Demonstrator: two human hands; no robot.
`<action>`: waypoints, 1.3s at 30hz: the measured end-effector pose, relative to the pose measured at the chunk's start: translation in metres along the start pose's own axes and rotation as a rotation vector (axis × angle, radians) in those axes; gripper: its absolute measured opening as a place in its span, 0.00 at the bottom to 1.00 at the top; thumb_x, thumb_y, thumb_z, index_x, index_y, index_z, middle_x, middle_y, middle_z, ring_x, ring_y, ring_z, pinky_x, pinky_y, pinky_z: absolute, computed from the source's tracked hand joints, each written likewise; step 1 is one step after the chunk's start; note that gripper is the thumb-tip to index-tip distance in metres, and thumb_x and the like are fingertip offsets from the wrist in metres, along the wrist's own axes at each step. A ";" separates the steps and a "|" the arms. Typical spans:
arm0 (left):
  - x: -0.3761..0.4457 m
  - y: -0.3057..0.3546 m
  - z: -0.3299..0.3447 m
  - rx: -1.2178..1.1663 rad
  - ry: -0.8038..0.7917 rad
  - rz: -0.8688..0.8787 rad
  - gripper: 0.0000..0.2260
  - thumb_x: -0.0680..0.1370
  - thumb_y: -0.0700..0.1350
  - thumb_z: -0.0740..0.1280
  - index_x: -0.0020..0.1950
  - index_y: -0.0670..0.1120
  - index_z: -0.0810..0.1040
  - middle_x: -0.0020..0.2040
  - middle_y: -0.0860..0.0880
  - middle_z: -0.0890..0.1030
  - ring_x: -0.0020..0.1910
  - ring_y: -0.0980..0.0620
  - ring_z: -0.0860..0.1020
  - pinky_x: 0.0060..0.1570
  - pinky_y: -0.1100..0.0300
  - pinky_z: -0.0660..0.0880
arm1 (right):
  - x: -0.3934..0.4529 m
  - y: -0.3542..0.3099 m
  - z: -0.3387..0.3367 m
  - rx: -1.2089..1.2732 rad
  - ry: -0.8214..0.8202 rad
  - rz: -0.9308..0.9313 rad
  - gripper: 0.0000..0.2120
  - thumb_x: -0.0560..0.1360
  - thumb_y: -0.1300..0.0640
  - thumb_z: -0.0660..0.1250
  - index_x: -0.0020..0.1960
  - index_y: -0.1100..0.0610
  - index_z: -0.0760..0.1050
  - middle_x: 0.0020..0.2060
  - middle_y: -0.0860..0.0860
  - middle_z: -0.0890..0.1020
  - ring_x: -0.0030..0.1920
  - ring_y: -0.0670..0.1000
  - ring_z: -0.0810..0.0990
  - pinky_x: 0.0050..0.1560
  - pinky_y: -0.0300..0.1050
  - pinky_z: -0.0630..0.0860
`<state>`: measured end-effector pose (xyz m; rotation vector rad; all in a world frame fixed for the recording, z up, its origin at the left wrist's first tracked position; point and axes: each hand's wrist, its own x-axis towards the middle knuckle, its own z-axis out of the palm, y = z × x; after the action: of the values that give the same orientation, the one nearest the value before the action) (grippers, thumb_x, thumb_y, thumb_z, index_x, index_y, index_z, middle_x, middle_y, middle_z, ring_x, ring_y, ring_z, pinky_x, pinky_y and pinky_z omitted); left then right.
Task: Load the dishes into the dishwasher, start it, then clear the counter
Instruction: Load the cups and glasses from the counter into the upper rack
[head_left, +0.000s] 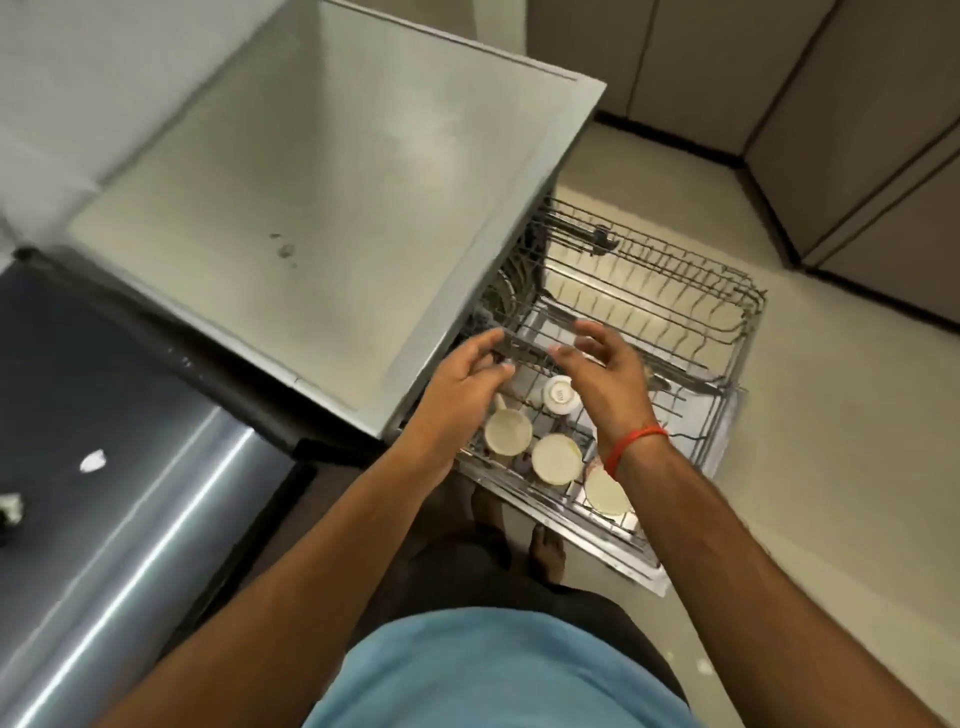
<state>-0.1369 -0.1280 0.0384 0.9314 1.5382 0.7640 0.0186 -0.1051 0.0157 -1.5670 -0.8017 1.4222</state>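
Note:
A wire dishwasher rack (691, 291) is pulled out over the floor from under the grey dishwasher top (332, 218). Several cream cups sit upside down in its near left part: one cup (508, 431), another cup (556, 458), a third cup (605, 491) and a small white cup (561, 395). My left hand (462, 384) hovers over the rack's left edge, fingers loosely curled, thumb and fingertips by a folding wire shelf (524, 348). My right hand (608, 374), a red thread on its wrist, is spread above the cups, holding nothing.
A dark glossy counter (104, 415) with a white scrap (93, 460) lies at the left. Beige cabinet doors (857, 130) line the far right. My bare feet (545, 551) stand on the pale floor just before the rack.

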 end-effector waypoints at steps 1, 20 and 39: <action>-0.010 0.003 -0.010 -0.014 0.041 0.019 0.17 0.83 0.41 0.65 0.71 0.51 0.74 0.48 0.65 0.80 0.43 0.76 0.77 0.47 0.74 0.75 | -0.007 -0.007 0.006 -0.011 -0.037 -0.028 0.20 0.75 0.59 0.74 0.66 0.53 0.76 0.62 0.54 0.78 0.62 0.53 0.79 0.57 0.43 0.78; -0.185 -0.060 -0.282 -0.343 0.769 0.060 0.24 0.76 0.52 0.71 0.71 0.62 0.72 0.60 0.55 0.78 0.60 0.58 0.76 0.54 0.62 0.73 | -0.140 -0.040 0.313 -0.355 -0.839 -0.352 0.18 0.74 0.57 0.74 0.63 0.50 0.78 0.62 0.49 0.79 0.62 0.47 0.78 0.57 0.38 0.74; -0.337 -0.188 -0.474 -0.591 1.273 -0.081 0.20 0.81 0.45 0.68 0.72 0.56 0.70 0.56 0.59 0.79 0.52 0.64 0.80 0.45 0.72 0.75 | -0.343 0.048 0.578 -0.637 -1.536 -0.305 0.18 0.76 0.58 0.72 0.64 0.52 0.77 0.60 0.50 0.80 0.61 0.50 0.79 0.59 0.42 0.77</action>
<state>-0.6119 -0.5041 0.1133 -0.1845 2.1430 1.8106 -0.6058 -0.3321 0.1285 -0.3394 -2.4015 2.1074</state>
